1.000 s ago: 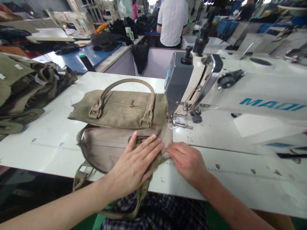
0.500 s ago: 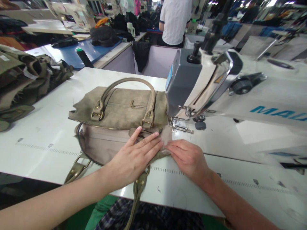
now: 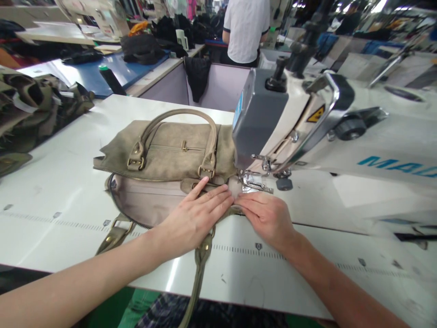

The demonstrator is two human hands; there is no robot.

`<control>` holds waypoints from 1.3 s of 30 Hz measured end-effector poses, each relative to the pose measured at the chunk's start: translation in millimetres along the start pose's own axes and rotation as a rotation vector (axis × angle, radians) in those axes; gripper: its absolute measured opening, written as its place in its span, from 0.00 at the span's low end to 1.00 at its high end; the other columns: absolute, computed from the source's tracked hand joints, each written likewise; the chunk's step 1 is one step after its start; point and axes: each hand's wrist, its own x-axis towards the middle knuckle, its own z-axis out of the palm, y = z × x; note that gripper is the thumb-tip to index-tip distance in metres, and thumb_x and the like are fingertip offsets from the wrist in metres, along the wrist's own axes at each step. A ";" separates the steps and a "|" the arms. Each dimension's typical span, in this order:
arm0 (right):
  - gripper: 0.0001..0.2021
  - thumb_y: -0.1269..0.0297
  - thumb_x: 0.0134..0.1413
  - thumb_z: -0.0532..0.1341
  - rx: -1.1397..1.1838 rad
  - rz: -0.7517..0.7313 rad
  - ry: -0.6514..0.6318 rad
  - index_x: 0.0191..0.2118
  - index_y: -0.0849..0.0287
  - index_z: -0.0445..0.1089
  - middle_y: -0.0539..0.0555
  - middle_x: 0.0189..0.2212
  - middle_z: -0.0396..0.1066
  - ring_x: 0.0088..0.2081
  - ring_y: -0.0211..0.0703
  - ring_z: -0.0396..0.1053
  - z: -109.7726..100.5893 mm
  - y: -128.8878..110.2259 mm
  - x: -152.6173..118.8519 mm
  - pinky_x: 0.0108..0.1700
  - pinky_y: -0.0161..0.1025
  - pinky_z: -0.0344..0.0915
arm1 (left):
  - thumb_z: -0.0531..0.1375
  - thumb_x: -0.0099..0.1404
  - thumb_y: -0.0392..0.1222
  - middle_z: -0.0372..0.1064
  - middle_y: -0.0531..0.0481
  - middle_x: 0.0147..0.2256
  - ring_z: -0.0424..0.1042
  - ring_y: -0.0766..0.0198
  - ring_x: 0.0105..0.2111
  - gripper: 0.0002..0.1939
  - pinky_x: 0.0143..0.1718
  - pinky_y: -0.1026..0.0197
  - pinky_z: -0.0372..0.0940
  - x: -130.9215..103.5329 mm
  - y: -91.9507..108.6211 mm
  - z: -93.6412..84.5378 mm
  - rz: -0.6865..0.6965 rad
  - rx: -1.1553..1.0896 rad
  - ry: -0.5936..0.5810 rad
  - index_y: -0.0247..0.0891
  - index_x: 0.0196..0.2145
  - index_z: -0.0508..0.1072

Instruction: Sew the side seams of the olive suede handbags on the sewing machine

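Observation:
An olive-green handbag (image 3: 167,150) lies spread on the sewing table, its zip edges apart and the pale lining (image 3: 143,200) showing. One handle (image 3: 182,111) arches up over the far panel; the near handle (image 3: 201,269) hangs over the front edge. My left hand (image 3: 198,214) rests flat on the lining near the bag's right end, fingers stretched. Fingers pressed together, my right hand (image 3: 268,216) pinches the lining edge just in front of the sewing machine's presser foot (image 3: 254,182). The bag's right end reaches up to the foot. The needle tip is too small to make out.
The sewing machine (image 3: 324,132) fills the right side. Olive bag pieces (image 3: 30,109) are piled at the left. Behind are a thread cone (image 3: 111,78), a black cloth (image 3: 197,77) over a partition, and a person (image 3: 244,32) in a white shirt, back turned.
The bag's right end and both hands have shifted slightly away from me, with my right hand now closer to the presser foot. The view has shifted a little as well.

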 end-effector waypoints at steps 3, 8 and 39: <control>0.12 0.73 0.64 0.56 -0.010 0.008 0.013 0.39 0.61 0.78 0.56 0.36 0.79 0.36 0.44 0.76 -0.3 -3.4 0.0 0.40 0.39 0.74 | 0.47 0.71 0.33 0.59 0.44 0.63 0.50 0.60 0.66 0.25 0.69 0.47 0.27 0.0 0.3 1.4 -0.019 -0.009 0.012 0.32 0.64 0.58; 0.12 0.73 0.64 0.55 -0.015 -0.014 -0.001 0.38 0.61 0.78 0.56 0.36 0.79 0.36 0.43 0.77 -1.2 -2.9 5.2 0.40 0.38 0.74 | 0.47 0.72 0.34 0.58 0.44 0.63 0.49 0.60 0.67 0.25 0.69 0.47 0.28 0.8 -4.6 2.5 -0.015 -0.044 -0.006 0.33 0.65 0.56; 0.16 0.79 0.63 0.50 -0.021 -0.069 -0.087 0.49 0.71 0.72 0.64 0.44 0.75 0.47 0.50 0.71 -6.9 -30.5 -24.0 0.51 0.48 0.72 | 0.43 0.74 0.34 0.63 0.40 0.60 0.59 0.57 0.62 0.21 0.66 0.50 0.46 -1.6 -17.4 -23.2 0.301 -0.108 -0.132 0.31 0.61 0.61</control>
